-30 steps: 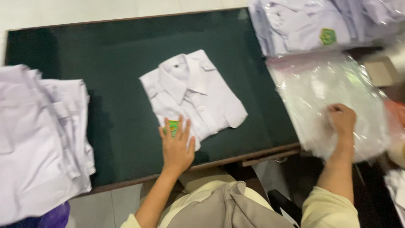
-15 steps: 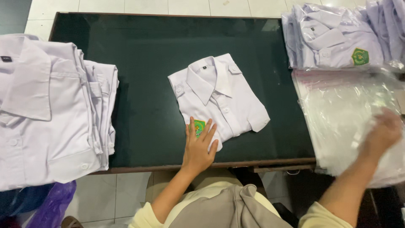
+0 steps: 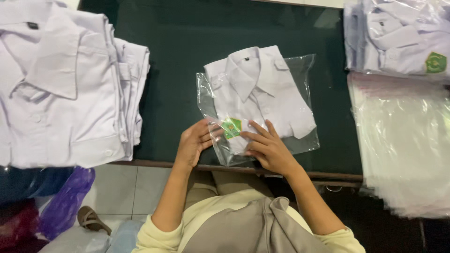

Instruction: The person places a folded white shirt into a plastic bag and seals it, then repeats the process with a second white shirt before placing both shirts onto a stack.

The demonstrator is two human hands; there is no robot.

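We saw a folded white shirt (image 3: pixel 262 98) lying near the front edge of the dark green desk (image 3: pixel 173 70), collar pointing away from the person, with a clear plastic bag (image 3: pixel 302 75) spread under it and drawn partly over its near end. A small green badge (image 3: pixel 231 127) showed on the shirt just between the two hands. The left hand (image 3: pixel 193 143) was at the bag's near left corner, its fingers (image 3: pixel 206 136) curled and pinching the film beside the badge. The right hand (image 3: pixel 268 149) lay on the shirt's near end, its fingers (image 3: pixel 255 137) stretched out flat and slightly spread, pressing on the plastic rather than closed around anything. To the left a tall stack of folded white shirts (image 3: pixel 61 84) sat on the desk. At the right a pile of empty clear bags (image 3: pixel 403 140) lay beside the desk, with bagged shirts (image 3: pixel 398 37) behind it.
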